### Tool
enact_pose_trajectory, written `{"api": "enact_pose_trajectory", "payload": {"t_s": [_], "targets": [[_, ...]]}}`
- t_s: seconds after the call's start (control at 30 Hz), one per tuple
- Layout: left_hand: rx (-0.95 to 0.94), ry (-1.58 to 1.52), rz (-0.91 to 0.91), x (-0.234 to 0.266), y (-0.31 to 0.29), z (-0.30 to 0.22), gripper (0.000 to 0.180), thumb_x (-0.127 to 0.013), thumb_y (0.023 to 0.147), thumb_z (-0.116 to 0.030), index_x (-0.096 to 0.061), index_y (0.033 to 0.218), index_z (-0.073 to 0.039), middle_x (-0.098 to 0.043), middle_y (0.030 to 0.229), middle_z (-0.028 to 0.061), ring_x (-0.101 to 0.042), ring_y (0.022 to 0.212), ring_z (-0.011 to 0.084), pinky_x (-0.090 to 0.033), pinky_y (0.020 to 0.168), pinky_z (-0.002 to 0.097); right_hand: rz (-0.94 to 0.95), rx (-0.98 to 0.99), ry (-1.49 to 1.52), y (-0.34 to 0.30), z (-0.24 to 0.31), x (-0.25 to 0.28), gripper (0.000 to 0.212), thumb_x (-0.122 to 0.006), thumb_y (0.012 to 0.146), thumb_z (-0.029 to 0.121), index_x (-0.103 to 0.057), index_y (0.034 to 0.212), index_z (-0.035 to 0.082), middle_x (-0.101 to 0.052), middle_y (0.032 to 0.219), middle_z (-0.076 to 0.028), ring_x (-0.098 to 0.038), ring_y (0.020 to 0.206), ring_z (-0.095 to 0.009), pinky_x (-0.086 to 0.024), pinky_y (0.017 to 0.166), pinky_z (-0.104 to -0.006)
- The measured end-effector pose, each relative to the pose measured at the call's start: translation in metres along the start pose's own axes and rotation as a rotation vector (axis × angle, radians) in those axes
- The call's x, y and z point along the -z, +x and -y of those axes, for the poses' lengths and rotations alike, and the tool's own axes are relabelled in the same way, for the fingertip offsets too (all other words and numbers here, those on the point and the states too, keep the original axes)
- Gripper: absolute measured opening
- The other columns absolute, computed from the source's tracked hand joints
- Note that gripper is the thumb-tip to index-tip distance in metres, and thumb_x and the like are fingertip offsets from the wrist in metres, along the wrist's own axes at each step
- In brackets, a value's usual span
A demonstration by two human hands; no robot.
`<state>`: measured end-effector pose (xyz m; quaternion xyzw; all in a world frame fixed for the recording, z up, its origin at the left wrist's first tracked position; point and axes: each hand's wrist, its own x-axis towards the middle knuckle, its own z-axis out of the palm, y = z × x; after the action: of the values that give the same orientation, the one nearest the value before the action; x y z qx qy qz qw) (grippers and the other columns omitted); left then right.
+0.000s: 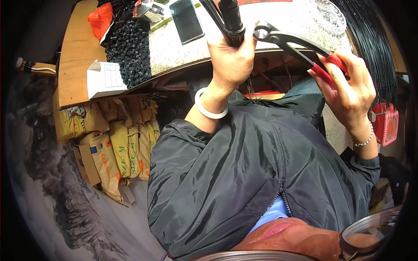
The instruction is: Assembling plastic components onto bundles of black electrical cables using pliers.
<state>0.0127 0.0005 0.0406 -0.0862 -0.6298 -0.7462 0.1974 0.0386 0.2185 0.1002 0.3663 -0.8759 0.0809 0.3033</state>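
Observation:
My left hand (234,61), with a white bangle at the wrist, is closed round a black tubular piece (232,19) held upright at the table's near edge. Several thin black rods (213,15) rise beside the tube from the same grip. In my right hand (350,87) is a pair of end-cutting pincers (273,36) with red grips. My fingers wrap the handles, which are spread apart. The pincers' rounded jaws lie just right of my left thumb, near the tube but apart from it. The tube's lower end is hidden in my palm.
On the table (78,52) lie a heap of small black parts (130,48), a phone (186,19), a white box (104,78), a red plastic bag (100,19) and a clear glass dish (326,17). Long black rods (370,39) hang at right. Filled sacks (124,148) stand below left.

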Motion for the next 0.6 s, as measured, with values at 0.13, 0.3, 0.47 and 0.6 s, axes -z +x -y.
{"api": "enact_pose_trajectory", "payload": {"t_s": [0.13,0.3,0.47,0.6], "targets": [[0.065,0.082,0.007,0.004,-0.003,-0.004,0.011,-0.056,0.08,0.006,-0.063,0.087,0.004,-0.06,0.069,0.0017,-0.055,0.065,0.0069,-0.044,0.058,0.0214,-0.03,0.054,-0.047,-0.003,0.0,-0.001,0.024,-0.075,0.066,0.013,-0.062,0.083,0.002,-0.059,0.093,-0.008,-0.059,0.073,-0.021,-0.048,0.061,-0.0288],[-0.115,0.041,0.125,0.0,-0.004,-0.013,0.012,-0.052,0.087,0.0,-0.062,0.085,0.006,-0.05,0.051,0.001,-0.042,0.038,0.0041,-0.045,0.046,0.0209,0.582,-0.256,0.886,-0.016,-0.014,0.0,0.011,-0.058,0.076,-0.005,-0.048,0.072,-0.001,-0.059,0.071,-0.015,-0.059,0.059,-0.023,-0.047,0.053,-0.0303],[-0.072,-0.022,0.154,-0.002,-0.009,-0.017,0.018,-0.055,0.086,-0.003,-0.06,0.1,0.009,-0.052,0.062,-0.0002,-0.038,0.042,0.0023,-0.04,0.047,0.0187,1.006,-0.793,1.744,-0.008,0.006,-0.002,0.057,-0.074,0.063,-0.001,-0.037,0.107,0.004,-0.05,0.06,-0.003,-0.05,0.05,-0.009,-0.04,0.043,-0.024],[0.08,-0.054,0.124,-0.004,-0.009,-0.017,0.027,-0.056,0.088,-0.01,-0.058,0.109,0.008,-0.046,0.059,-0.0053,-0.037,0.046,0.0001,-0.027,0.042,0.0158,0.103,-0.206,0.634,-0.032,0.013,-0.025,0.051,-0.058,0.075,-0.005,-0.041,0.123,-0.001,-0.049,0.09,-0.017,-0.054,0.082,-0.027,-0.045,0.072,-0.0321]]}}
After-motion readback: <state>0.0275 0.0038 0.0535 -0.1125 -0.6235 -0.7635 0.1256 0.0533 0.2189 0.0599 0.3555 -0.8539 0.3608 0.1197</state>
